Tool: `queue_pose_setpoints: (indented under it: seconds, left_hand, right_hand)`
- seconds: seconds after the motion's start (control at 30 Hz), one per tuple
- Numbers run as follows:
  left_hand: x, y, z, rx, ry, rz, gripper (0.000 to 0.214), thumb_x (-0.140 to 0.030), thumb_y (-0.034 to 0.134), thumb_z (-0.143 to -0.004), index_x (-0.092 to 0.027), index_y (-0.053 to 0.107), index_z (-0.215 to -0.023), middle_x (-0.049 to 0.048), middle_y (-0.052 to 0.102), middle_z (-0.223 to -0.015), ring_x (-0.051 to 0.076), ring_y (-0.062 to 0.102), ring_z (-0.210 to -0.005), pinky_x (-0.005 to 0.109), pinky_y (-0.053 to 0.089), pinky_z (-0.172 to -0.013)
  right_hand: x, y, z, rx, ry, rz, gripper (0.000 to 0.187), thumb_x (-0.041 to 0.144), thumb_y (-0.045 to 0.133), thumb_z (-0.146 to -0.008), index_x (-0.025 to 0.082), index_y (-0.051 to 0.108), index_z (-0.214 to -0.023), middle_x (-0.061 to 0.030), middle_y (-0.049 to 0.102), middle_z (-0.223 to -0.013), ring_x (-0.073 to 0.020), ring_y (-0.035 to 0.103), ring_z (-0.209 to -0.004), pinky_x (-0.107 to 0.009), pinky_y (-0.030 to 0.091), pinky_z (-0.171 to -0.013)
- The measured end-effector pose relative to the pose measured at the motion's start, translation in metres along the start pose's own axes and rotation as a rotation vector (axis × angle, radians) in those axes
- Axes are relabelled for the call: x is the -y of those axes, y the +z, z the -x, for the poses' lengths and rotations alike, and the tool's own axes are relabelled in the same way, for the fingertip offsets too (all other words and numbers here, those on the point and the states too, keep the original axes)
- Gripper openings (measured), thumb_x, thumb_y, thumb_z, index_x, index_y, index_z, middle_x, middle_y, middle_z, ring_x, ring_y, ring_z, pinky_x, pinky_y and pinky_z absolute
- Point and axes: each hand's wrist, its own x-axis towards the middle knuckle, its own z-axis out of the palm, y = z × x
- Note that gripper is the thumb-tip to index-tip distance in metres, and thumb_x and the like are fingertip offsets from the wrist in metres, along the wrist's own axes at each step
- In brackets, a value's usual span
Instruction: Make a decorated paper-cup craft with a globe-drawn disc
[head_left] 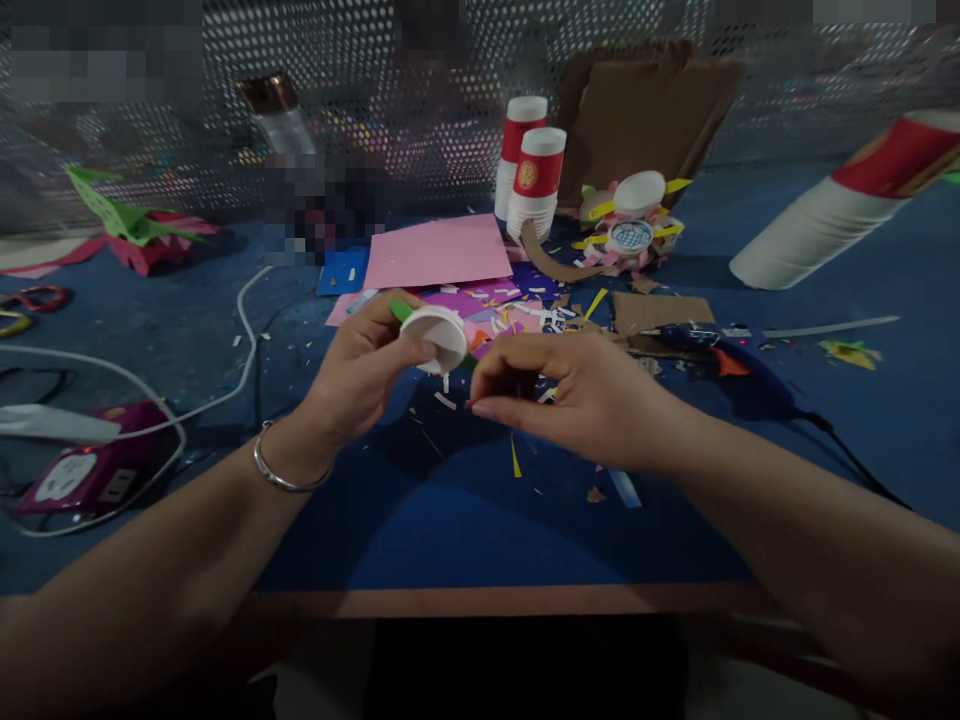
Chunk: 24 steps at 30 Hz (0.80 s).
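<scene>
My left hand point(367, 355) grips a small white paper cup point(442, 335), its thumb inside the rim and its open end tilted toward me. A green paper piece point(401, 310) sticks out beside the cup near my fingers. Just right of the cup, my right hand point(559, 395) is closed in a pinch, thumb against curled fingers and apart from the rim. What the pinch holds, if anything, is too small to make out. Paper scraps point(551, 320) lie on the blue table behind and under my hands.
Behind are pink paper point(439, 252), stacked paper cups point(536, 180), a decorated cup craft point(631, 235) and cardboard point(626, 120). A glue gun point(750, 375) lies right, below a leaning cup stack point(825, 220). Left are a purple power strip point(97, 460), white cable point(244, 330) and scissors point(37, 298).
</scene>
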Motion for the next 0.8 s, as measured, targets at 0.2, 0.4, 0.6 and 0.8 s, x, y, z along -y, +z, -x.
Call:
queue_pose_setpoints:
  seconds: [0.2, 0.4, 0.6, 0.8]
  left_hand:
    - [-0.010, 0.000, 0.009, 0.243, 0.047, -0.212, 0.019, -0.025, 0.089, -0.075, -0.022, 0.076, -0.088, 0.0027, 0.073, -0.085, 0.018, 0.065, -0.076, 0.032, 0.052, -0.069]
    - [-0.019, 0.004, 0.012, 0.380, 0.084, -0.398, 0.012, -0.023, 0.081, -0.076, -0.021, 0.077, -0.087, 0.0049, 0.074, -0.083, 0.019, 0.064, -0.075, 0.032, 0.050, -0.068]
    - [-0.015, 0.003, 0.015, 0.443, 0.146, -0.450, 0.014, -0.019, 0.077, -0.077, -0.023, 0.076, -0.091, 0.0044, 0.076, -0.089, 0.020, 0.068, -0.083, 0.033, 0.052, -0.075]
    - [-0.017, 0.004, 0.015, 0.491, 0.183, -0.509, 0.014, -0.018, 0.073, -0.079, -0.023, 0.075, -0.092, 0.0027, 0.073, -0.088, 0.018, 0.066, -0.079, 0.032, 0.051, -0.074]
  right_hand:
    - [0.003, -0.023, 0.004, -0.071, 0.019, -0.021, 0.013, 0.028, 0.079, -0.094, 0.018, 0.074, -0.086, 0.0020, 0.069, -0.076, -0.0105, 0.057, -0.066, -0.027, 0.041, -0.060]
    - [0.002, -0.027, 0.003, 0.011, 0.045, -0.034, 0.015, 0.030, 0.079, -0.093, 0.019, 0.074, -0.085, 0.0025, 0.068, -0.072, -0.0108, 0.056, -0.064, -0.026, 0.041, -0.059]
    - [0.002, -0.027, 0.004, 0.039, 0.089, -0.049, 0.017, 0.033, 0.081, -0.091, 0.019, 0.074, -0.083, 0.0021, 0.069, -0.074, -0.0112, 0.057, -0.066, -0.026, 0.042, -0.062]
    - [0.001, -0.026, 0.002, 0.103, 0.083, -0.051, 0.016, 0.030, 0.079, -0.091, 0.019, 0.072, -0.083, 0.0029, 0.067, -0.072, -0.0101, 0.054, -0.064, -0.026, 0.040, -0.059]
